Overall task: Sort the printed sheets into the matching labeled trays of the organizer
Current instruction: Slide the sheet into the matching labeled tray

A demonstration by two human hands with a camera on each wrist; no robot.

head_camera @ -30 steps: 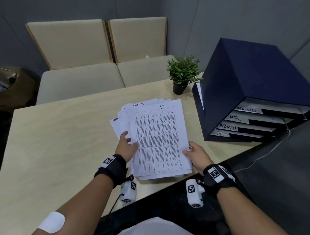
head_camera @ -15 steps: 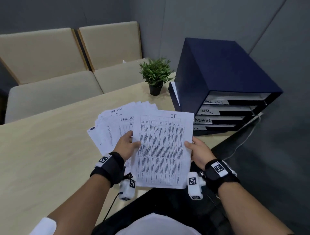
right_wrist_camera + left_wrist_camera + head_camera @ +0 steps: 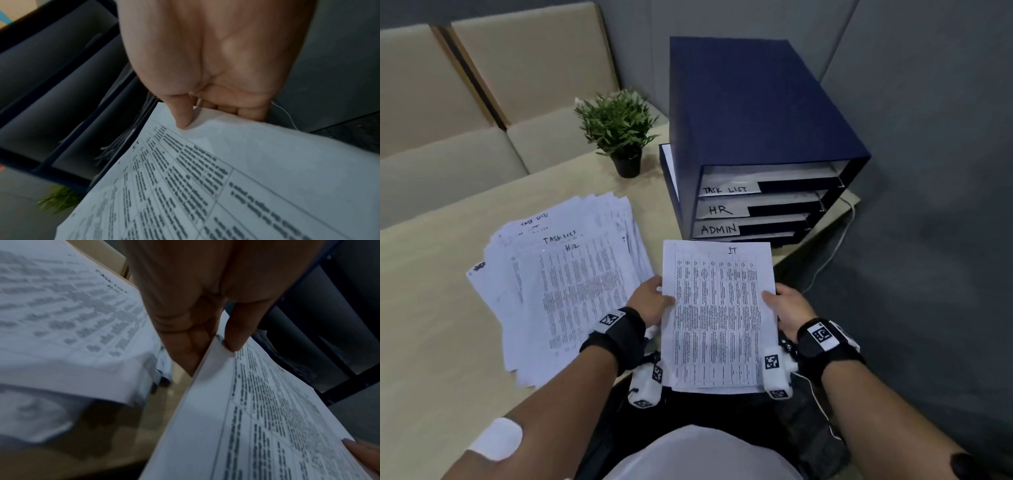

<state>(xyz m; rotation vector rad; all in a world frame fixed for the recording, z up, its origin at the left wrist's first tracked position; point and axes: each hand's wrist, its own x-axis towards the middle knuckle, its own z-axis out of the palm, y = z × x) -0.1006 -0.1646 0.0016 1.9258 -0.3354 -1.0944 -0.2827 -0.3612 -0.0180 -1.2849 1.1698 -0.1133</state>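
1. The IT sheet [image 3: 717, 315] has to go into the bottom tray of the organizer [image 3: 756, 113], and I judge that to be the weak spot. That tray's label is hidden behind the sheet's top edge in the head view, while the ADMIN tray [image 3: 743, 229] sits just above it at 12 o'clock. A slightly high entry would misfile the page.
2. The paper is thin and held only by its two side edges. If the hands press inward, the sheet may bow, and its leading edge may catch on a tray lip and crumple.
3. If one hand lets go early, the sheet could droop or swing. It hangs off the counter [image 3: 431, 325] edge, so it could drop onto the lap.
4. The fanned stack of sheets [image 3: 558, 284] lies on the counter at 9 o'clock from the held page. It juts over the near edge, just beside the left forearm, so a nudge could slide pages off.
5. The left hand [image 3: 650, 303] pinches the sheet's left edge, with the thumb on top and the fingers underneath.
6. The right hand [image 3: 787, 308] pinches the right edge the same way, thumb on the printed face.
7. The potted plant [image 3: 619, 133] stands at 10 o'clock from the organizer, well apart from the sheet's likely path.
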